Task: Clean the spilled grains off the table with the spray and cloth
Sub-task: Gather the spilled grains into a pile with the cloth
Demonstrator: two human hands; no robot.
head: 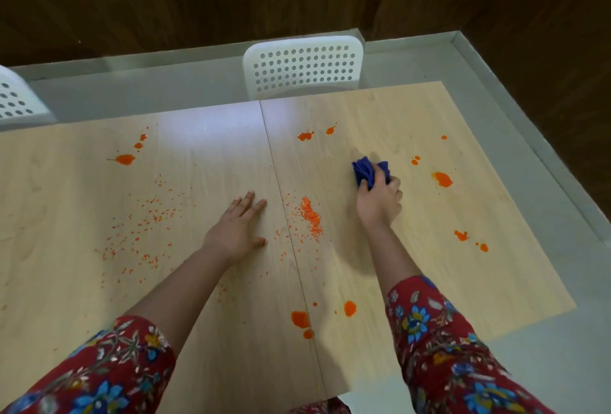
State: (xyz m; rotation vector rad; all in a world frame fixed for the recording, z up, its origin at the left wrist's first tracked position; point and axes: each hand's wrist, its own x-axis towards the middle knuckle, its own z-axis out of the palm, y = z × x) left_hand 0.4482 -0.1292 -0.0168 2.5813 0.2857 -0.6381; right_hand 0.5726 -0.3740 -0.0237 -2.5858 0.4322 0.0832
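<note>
Across the pale wooden table (pixel 205 156), my left hand (pixel 236 230) lies flat and empty for balance, while my right hand (pixel 378 199) clutches the bunched blue cloth (pixel 365 171) beyond the heaped orange grains (pixel 310 217), ready to sweep.

Cloth (pixel 363 169) partly hidden by right hand (pixel 378 202); probable chair (pixel 31 106) cropped at left.
</note>
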